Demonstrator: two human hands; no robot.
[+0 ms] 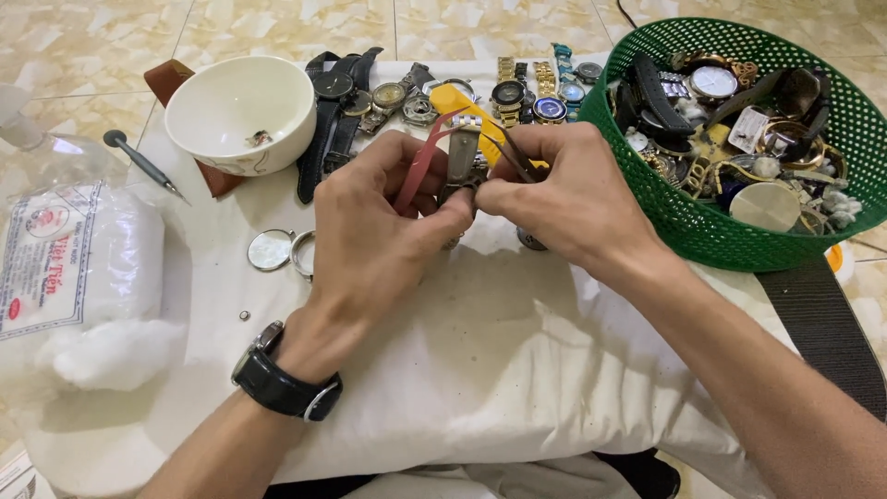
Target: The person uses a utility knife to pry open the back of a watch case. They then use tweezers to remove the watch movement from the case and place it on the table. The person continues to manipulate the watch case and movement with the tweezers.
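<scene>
My left hand (383, 226) grips a small watch (462, 166) with a silver case and a red strap (418, 166), held above a white cloth (480, 360). My right hand (564, 194) pinches a thin dark tool, likely tweezers (511, 152), whose tip meets the watch. Both hands touch at the fingertips around the watch. A black wristwatch (282, 381) sits on my left wrist. A yellow object (462, 106) lies just behind the hands.
A green mesh basket (684, 222) full of watches stands at the right. A row of watches (434, 92) lies at the back, beside a white bowl (240, 111). A screwdriver (143, 162), round watch parts (277, 249) and a bag of cotton (78, 268) lie left.
</scene>
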